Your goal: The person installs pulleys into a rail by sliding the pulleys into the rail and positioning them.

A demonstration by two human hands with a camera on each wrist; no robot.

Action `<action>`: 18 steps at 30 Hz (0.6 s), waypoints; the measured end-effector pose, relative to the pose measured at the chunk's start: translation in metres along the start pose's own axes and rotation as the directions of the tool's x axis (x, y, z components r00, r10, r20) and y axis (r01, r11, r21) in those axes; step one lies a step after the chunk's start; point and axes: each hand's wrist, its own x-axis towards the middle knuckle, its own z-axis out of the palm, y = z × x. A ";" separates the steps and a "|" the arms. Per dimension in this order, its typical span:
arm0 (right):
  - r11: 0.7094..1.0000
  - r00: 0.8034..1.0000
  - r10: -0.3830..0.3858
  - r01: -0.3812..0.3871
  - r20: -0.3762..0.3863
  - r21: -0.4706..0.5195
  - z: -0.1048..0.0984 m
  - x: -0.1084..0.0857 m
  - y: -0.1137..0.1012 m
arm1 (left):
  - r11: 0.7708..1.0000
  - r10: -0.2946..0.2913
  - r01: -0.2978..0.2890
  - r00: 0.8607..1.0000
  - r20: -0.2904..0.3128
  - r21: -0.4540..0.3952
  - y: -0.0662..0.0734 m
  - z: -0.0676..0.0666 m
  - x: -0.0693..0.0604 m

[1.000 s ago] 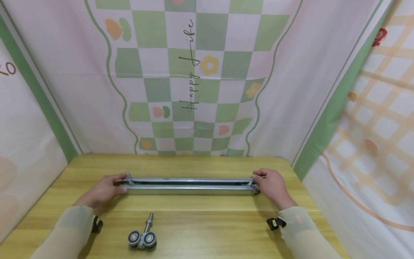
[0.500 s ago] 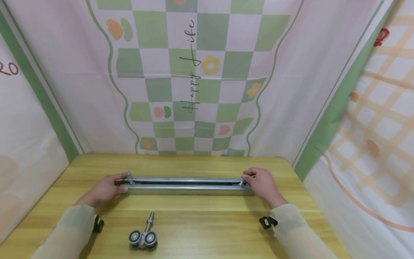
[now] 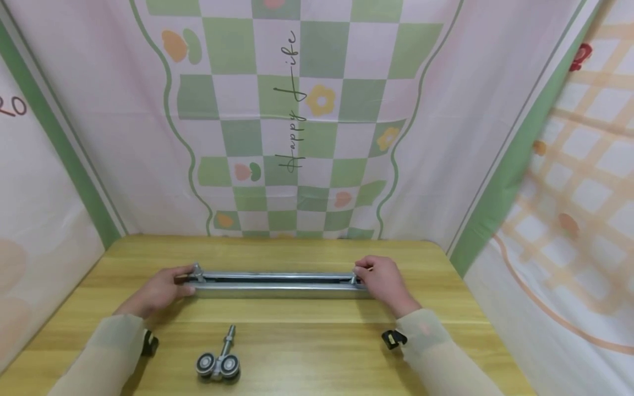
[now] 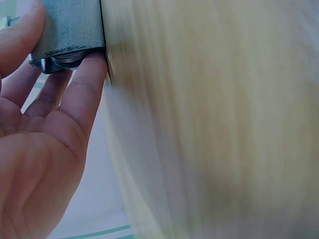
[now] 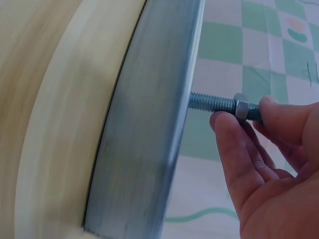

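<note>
A metal channel rail (image 3: 282,292) lies across the table, its slot facing up. My left hand (image 3: 157,289) holds its left end. In the left wrist view the thumb lies by the rail (image 4: 75,25) and the fingers (image 4: 84,89) reach its end, where part of a dark wheel shows. A bolt (image 3: 197,270) stands up from the slot there. Toward the right end, my right hand (image 3: 385,279) pinches another threaded bolt with a nut (image 5: 241,108) between thumb and fingers. That bolt rises from the slot; whatever carries it inside the rail is hidden.
A loose roller trolley (image 3: 218,364) with wheels and a threaded bolt lies on the wooden table (image 3: 307,346), nearer than the rail. Patterned curtains (image 3: 322,137) hang behind the table and on both sides.
My right hand has moved left along the rail, and the bolt it pinches has travelled with it. The left hand, the rail and the loose trolley stay where they were.
</note>
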 end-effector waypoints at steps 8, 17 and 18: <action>1.000 1.000 -0.021 0.021 0.006 -0.018 0.018 0.005 -0.014 | 1.000 -0.011 0.011 1.000 0.008 0.003 0.000 0.000 0.000; 0.998 0.998 -0.059 0.059 0.008 -0.007 0.032 0.005 -0.031 | 1.000 -0.001 0.001 1.000 0.005 0.003 0.002 0.000 -0.002; 0.998 0.998 -0.067 0.067 0.006 -0.005 0.034 0.006 -0.032 | 1.000 -0.001 0.001 1.000 0.004 0.004 0.002 0.000 -0.002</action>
